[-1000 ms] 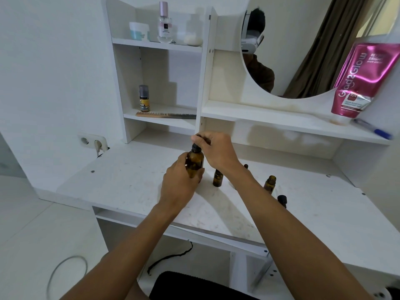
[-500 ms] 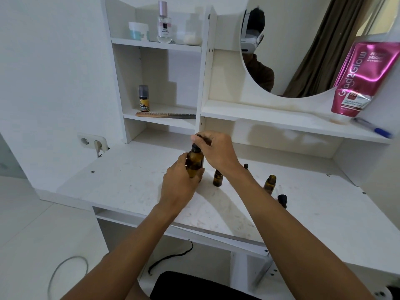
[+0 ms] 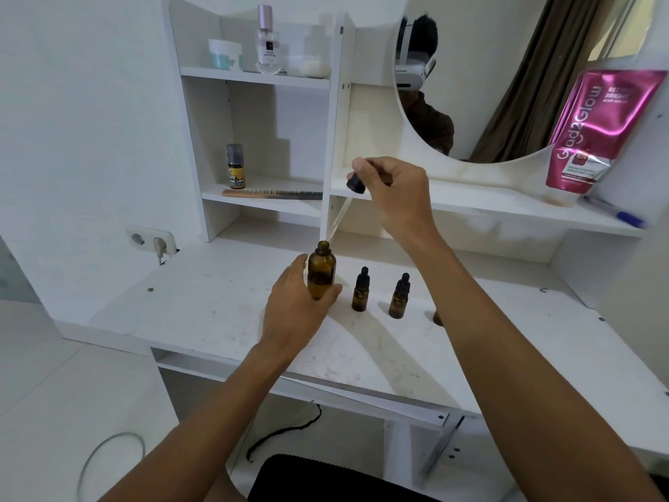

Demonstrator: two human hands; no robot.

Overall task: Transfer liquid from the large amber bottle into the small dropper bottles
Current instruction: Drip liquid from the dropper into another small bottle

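Note:
The large amber bottle [image 3: 321, 268] stands uncapped on the white desk [image 3: 217, 306], and my left hand [image 3: 297, 306] grips its lower body. My right hand [image 3: 392, 192] pinches the black cap of the dropper [image 3: 355, 184] above the bottle. Its glass pipette slants down and left, with the tip just over the bottle's mouth. Two small amber dropper bottles, one [image 3: 361, 291] beside the big bottle and one [image 3: 399, 297] further right, stand capped. Part of another small bottle [image 3: 437, 317] peeks out behind my right forearm.
White shelves rise behind the desk, holding a comb [image 3: 271, 193], a small spray bottle [image 3: 235, 166], a perfume bottle [image 3: 268, 41] and a jar [image 3: 224, 54]. A pink tube [image 3: 597, 135] and a pen [image 3: 615, 211] sit on the right shelf under a round mirror. A wall socket [image 3: 152, 240] is at left.
My right hand has lifted the dropper cap out of the large bottle and raised it up and right, drawing the pipette clear. My left hand still holds the bottle.

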